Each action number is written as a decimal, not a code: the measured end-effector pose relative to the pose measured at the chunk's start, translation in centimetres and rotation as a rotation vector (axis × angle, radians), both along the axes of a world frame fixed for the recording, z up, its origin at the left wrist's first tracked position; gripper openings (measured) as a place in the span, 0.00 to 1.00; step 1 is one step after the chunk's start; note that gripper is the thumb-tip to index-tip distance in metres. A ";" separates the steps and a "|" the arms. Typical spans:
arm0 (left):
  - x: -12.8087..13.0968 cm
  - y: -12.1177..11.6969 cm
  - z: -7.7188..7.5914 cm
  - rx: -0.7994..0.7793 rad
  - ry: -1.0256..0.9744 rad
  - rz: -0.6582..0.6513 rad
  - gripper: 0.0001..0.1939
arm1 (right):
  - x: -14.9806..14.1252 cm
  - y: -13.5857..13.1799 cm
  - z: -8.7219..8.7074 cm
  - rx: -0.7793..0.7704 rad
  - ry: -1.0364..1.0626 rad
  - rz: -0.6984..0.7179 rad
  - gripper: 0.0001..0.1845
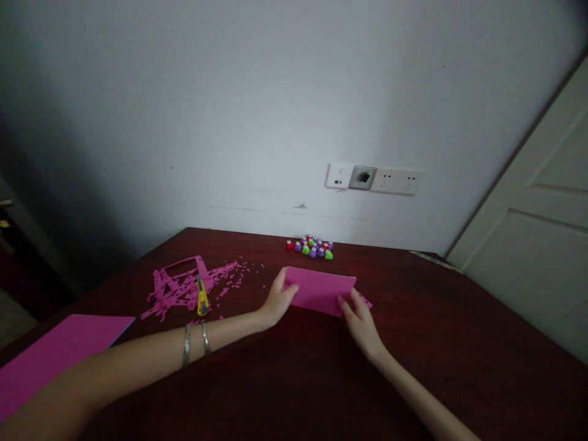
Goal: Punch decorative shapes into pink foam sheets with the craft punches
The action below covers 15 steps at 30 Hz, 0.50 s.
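Observation:
Between my two hands a rectangular pink sheet [316, 290] is held up over the table, tilted toward me. My left hand [277, 300] grips its left edge, thumb on the near face and fingers behind. At the lower right corner my right hand [359, 321] pinches the sheet in the same way. A small pink piece with cutouts [366, 301] sticks out past the right hand; whether it is joined to the sheet or separate, I cannot tell. The fingers behind the sheet are hidden.
On the dark red table [303, 386], a yellow box cutter [202, 297] rests on pink cut scraps [177, 288]. A large pink sheet [68, 349] lies at left, partly under my forearm. Several small coloured figures [313, 246] stand near the wall [257, 122], below the sockets [397, 181].

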<state>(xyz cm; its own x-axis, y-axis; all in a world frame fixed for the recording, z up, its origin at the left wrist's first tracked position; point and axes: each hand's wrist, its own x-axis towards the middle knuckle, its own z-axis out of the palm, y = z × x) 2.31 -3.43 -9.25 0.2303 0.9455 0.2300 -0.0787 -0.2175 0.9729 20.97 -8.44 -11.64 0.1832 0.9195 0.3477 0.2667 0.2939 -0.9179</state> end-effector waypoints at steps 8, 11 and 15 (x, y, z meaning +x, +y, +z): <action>-0.2 0.4 0.1 -0.003 0.064 -0.008 0.14 | 0.1 0.1 -0.3 0.017 -0.021 -0.013 0.14; -0.2 1.0 0.1 0.005 0.066 -0.035 0.16 | 0.3 0.1 -0.2 0.016 -0.052 -0.034 0.13; -0.8 1.9 1.7 -0.039 0.153 -0.083 0.15 | 0.5 0.2 0.7 -0.002 -0.060 -0.059 0.15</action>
